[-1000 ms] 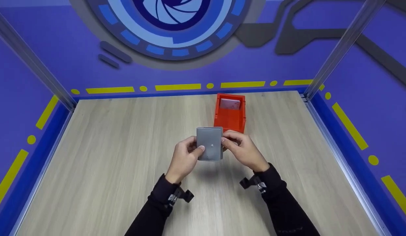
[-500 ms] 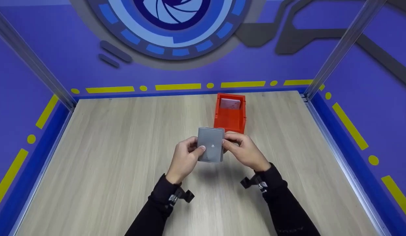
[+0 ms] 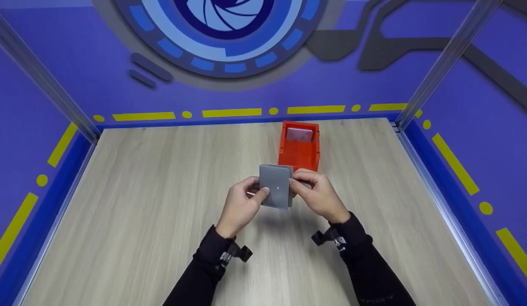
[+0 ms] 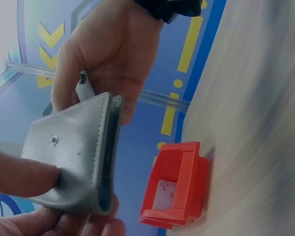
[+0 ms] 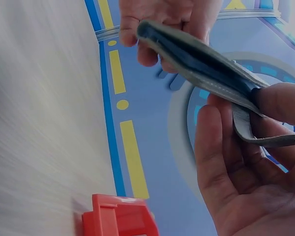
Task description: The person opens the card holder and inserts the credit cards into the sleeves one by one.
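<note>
A grey leather wallet point(image 3: 274, 187) with stitched edges and a metal snap stud is held upright above the table, in front of the red bin. My left hand point(image 3: 240, 206) pinches its left side, thumb on the front cover and fingers behind. At the opposite edge, my right hand point(image 3: 321, 195) grips the wallet between thumb and fingers. In the right wrist view, the right thumb point(image 5: 282, 103) sits at the parted covers, which show a dark inside. A snap strap point(image 5: 243, 128) loops down by the right fingers; the left wrist view shows its end point(image 4: 84, 87) near the right hand.
A red plastic bin point(image 3: 299, 155) stands on the wooden table point(image 3: 161, 191) behind the wallet, with a pale pink-patterned card-like item point(image 3: 299, 134) at its back. Blue printed panels point(image 3: 229, 95) enclose the table at the back and sides.
The wallet has shifted slightly right and turned a little. Its covers now stand further apart along the right edge. Both hands keep hold; the bin stays where it was.
</note>
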`<state>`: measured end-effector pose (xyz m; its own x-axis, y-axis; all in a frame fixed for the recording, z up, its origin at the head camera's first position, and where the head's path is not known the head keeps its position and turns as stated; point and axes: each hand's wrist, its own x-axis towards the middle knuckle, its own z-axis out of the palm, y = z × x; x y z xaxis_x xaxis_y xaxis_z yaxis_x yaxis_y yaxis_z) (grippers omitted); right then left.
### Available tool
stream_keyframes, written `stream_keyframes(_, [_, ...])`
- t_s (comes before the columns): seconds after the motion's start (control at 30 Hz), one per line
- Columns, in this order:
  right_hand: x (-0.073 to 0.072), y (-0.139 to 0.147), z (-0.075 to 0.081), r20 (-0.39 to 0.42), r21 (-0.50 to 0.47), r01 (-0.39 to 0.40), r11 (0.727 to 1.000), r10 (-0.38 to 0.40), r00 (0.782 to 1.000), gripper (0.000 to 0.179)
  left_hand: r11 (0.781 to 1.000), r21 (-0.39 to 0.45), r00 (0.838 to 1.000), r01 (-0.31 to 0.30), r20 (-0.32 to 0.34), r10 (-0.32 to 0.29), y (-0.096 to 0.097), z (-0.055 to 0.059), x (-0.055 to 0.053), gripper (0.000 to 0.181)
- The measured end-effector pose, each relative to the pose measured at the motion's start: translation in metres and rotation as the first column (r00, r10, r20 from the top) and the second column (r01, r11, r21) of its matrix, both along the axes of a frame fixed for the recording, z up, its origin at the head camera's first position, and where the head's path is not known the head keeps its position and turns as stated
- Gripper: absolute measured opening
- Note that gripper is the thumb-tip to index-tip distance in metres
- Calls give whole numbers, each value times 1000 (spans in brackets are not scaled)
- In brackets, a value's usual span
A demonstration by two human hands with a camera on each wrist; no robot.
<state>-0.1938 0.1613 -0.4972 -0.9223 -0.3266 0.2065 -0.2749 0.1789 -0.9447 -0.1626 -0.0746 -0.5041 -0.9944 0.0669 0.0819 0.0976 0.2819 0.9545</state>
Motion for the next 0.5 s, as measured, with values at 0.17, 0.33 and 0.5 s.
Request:
stream_keyframes(0.17, [0,0,-1,23,12,56,998,-56,998,10,995,-79,998,-58,-28,56,1,-1,1,30])
stream_keyframes(0.33, [2,1,-1,72,21,40,999,-42,997,10,989,-131,996,-65,-76,56,1,-2,2,28])
stream_keyframes(0.5, [3,-1,0,101,-6,-2,1000,3,995,14,986,-158,992,-48,-126,28,3,-2,3,32])
